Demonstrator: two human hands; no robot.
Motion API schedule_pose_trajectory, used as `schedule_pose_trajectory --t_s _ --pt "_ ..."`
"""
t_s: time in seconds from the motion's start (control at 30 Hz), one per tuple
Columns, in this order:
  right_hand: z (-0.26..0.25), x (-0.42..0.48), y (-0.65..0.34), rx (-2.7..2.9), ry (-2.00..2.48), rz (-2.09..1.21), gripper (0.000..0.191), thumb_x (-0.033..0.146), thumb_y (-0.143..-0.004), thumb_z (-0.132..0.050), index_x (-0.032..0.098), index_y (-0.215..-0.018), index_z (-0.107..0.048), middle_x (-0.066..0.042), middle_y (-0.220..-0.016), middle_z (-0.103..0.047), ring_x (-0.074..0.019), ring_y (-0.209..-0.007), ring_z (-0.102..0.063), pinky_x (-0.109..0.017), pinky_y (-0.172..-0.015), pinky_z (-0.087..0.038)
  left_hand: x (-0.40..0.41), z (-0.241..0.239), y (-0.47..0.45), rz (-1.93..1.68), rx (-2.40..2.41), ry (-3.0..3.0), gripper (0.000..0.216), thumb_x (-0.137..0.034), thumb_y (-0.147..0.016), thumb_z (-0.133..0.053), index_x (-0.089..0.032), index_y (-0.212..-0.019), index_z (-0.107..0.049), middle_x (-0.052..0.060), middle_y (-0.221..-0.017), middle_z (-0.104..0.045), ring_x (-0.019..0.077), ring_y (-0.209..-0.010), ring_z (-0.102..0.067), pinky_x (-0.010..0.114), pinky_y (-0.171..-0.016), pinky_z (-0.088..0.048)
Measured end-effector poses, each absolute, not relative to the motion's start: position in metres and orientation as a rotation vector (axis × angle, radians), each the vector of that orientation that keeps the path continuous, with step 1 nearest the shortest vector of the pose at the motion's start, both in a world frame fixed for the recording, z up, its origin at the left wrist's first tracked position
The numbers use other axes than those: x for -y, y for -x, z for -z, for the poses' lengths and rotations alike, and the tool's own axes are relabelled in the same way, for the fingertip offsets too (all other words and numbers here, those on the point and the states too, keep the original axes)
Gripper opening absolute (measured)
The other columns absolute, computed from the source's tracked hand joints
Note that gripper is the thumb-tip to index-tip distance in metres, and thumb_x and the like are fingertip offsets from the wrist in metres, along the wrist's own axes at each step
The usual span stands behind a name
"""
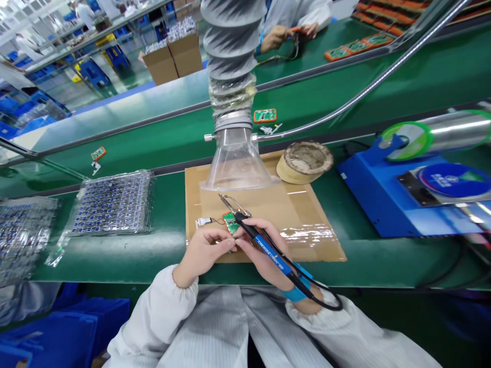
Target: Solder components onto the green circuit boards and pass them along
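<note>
Right hand: clasping blue-and-black soldering iron, tip pointing away
Circuit board: green, orange-edged
Left hand: curled beside board, grip unclear

By the near edge of the bench, the left hand and right hand meet over a cardboard sheet, beside a green circuit board. The right hand holds a soldering iron, tip toward the sheet's far edge. A white connector lies near its left edge, a bowl at its far right corner, and a clear hood hangs over its far edge.
</note>
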State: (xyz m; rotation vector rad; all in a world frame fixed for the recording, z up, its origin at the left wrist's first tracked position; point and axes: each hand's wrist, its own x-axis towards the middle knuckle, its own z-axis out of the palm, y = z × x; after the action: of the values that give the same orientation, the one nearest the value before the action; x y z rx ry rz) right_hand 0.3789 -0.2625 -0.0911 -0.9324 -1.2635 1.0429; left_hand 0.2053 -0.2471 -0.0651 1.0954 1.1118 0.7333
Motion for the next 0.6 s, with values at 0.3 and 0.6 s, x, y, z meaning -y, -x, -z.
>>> schedule_pose_trajectory --t_s 0.3,0.6 --pt "0.094 0.263 -0.377 1.248 0.960 -1.008 0.033 0.014 -0.087 -0.074 0.030 -0.114 -0.063 0.004 -0.088 -0.075 -0.0114 -0.076 -0.073 -0.023 -0.075 -0.062 0.251 0.063 -0.207 -0.804 -1.139 -1.058 0.035 -0.048 -0.078 -0.083 -0.014 -0.074 -0.075 0.007 -0.074 -0.075 0.0138 -0.070 -0.065 0.025 -0.073 -0.052" --pt "0.096 0.263 -0.373 1.215 1.003 -0.995 0.031 0.016 -0.088 -0.073 0.029 -0.113 -0.062 0.003 -0.089 -0.073 -0.0121 -0.079 -0.072 -0.024 -0.077 -0.061 0.255 0.065 -0.216 -1.019 -1.333 -1.286 0.018 -0.031 -0.082 -0.076 -0.016 -0.072 -0.072 0.005 -0.075 -0.073 0.0158 -0.073 -0.065 0.028 -0.072 -0.052"
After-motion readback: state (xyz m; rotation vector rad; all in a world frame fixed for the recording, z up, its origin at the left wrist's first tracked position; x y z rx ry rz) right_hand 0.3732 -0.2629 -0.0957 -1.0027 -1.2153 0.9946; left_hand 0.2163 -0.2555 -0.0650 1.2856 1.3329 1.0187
